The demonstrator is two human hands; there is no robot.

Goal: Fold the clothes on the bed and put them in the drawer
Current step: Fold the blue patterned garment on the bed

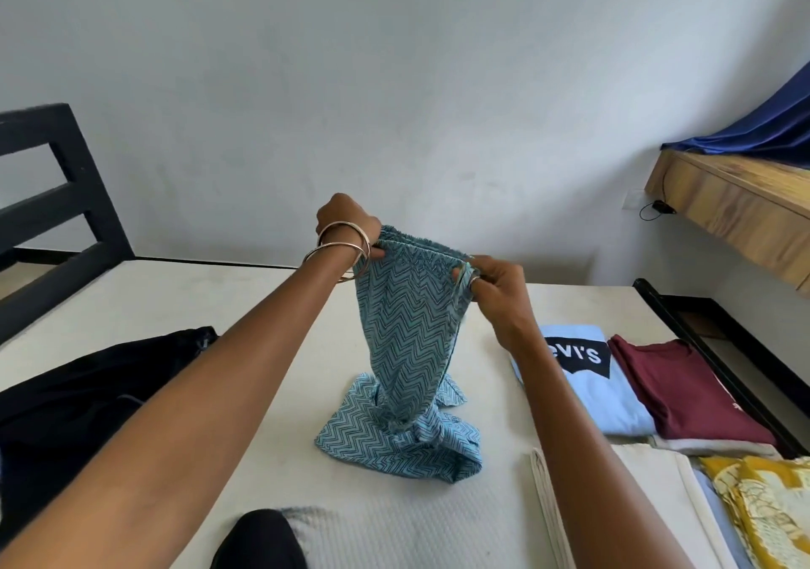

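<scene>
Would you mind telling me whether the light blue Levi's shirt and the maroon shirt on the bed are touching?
Touching. The head view shows the folded maroon shirt lying against the light blue Levi's shirt, with no mattress visible between their edges.

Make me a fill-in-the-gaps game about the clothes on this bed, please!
1. Both hands, the left hand and the right hand, hold up the blue zigzag-patterned cloth garment by its ____ edge.
2. The left wrist wears ____ metal bangles.
3. The folded light blue T-shirt with a black logo lies beside a folded ____ T-shirt.
4. The lower end of the garment rests crumpled on the white ____.

Missing words: top; two; maroon; mattress
</scene>
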